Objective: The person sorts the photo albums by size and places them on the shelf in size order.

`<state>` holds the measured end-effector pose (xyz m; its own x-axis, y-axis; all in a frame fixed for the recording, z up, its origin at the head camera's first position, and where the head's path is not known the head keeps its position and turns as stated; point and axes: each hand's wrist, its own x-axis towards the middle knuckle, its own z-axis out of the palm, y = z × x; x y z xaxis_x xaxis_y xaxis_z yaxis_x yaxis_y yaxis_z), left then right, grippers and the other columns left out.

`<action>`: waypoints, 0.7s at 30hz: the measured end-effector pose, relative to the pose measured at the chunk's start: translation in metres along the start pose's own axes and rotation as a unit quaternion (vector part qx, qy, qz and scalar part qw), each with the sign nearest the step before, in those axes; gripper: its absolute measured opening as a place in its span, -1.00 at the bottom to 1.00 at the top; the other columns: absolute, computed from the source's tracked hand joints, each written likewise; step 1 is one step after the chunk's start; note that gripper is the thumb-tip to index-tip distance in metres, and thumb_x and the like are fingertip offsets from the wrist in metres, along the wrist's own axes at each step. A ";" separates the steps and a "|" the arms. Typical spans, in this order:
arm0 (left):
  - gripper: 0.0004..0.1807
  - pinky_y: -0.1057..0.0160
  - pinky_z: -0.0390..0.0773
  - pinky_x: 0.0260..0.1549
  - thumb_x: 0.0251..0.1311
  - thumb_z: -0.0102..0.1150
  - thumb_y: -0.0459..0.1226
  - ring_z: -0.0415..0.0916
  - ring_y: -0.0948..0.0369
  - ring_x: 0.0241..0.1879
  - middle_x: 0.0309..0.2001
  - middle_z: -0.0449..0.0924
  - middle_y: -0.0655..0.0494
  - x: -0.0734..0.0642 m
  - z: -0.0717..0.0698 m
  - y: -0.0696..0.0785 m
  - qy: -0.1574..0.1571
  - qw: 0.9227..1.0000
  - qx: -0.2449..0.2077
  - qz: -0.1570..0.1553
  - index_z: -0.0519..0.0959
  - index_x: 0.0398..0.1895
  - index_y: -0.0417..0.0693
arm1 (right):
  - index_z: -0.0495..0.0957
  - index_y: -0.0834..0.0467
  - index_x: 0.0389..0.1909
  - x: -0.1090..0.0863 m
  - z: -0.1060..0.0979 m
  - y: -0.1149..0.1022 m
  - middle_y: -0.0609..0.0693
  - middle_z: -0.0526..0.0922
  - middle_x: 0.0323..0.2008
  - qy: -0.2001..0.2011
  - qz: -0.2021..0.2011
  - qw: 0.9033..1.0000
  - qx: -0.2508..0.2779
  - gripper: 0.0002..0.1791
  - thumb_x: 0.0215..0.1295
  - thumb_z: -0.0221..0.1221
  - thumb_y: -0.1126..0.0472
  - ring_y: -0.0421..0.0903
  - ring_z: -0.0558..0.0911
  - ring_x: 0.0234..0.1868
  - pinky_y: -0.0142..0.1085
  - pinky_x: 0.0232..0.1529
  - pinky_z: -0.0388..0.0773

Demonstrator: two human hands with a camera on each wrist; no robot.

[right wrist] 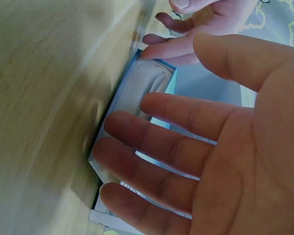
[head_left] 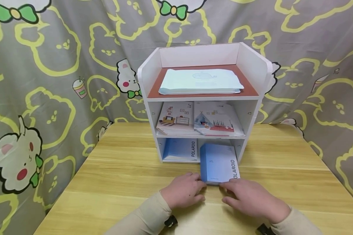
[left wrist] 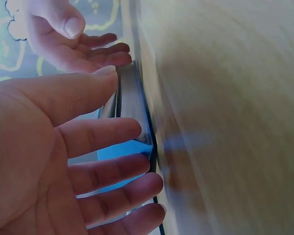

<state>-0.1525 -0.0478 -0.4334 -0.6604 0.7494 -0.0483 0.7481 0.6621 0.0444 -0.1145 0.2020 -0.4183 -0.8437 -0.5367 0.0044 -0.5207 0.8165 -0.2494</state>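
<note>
A blue-and-white book marked POLAROID (head_left: 219, 163) lies flat, its back part inside the right side of the shelf's bottom level and its front sticking out over the table. My left hand (head_left: 183, 192) is at its near left corner, fingertips right at the edge. At the near right edge, my right hand (head_left: 251, 197) touches the book with its fingertips. Both hands have their fingers extended, not wrapped round it. In the right wrist view the book's near end (right wrist: 130, 93) shows pale between blue covers. A similar blue book (head_left: 179, 148) sits in the bottom level's left side.
The white three-level shelf (head_left: 203, 98) stands on the wooden table (head_left: 120, 176). Illustrated books (head_left: 176, 119) lie on its middle level. A pale book with a whale drawing (head_left: 201, 80) rests on top. A patterned grey curtain (head_left: 100, 65) hangs behind the table.
</note>
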 end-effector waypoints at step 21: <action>-0.40 0.21 0.56 0.06 0.33 0.22 0.14 0.52 0.19 0.08 0.17 0.56 0.11 0.011 -0.007 -0.003 0.002 1.000 -0.009 -0.007 0.55 0.33 0.08 | 0.61 0.07 0.21 0.005 -0.005 0.012 0.07 0.68 0.04 0.019 0.016 1.000 0.002 -0.47 0.32 0.29 -0.12 0.10 0.67 0.02 0.10 -0.01 0.61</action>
<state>-0.1620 -0.0415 -0.4275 -0.6708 0.7402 -0.0459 0.7376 0.6723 0.0621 -0.1254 0.2106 -0.4161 -0.8642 -0.5020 0.0334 -0.4932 0.8322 -0.2535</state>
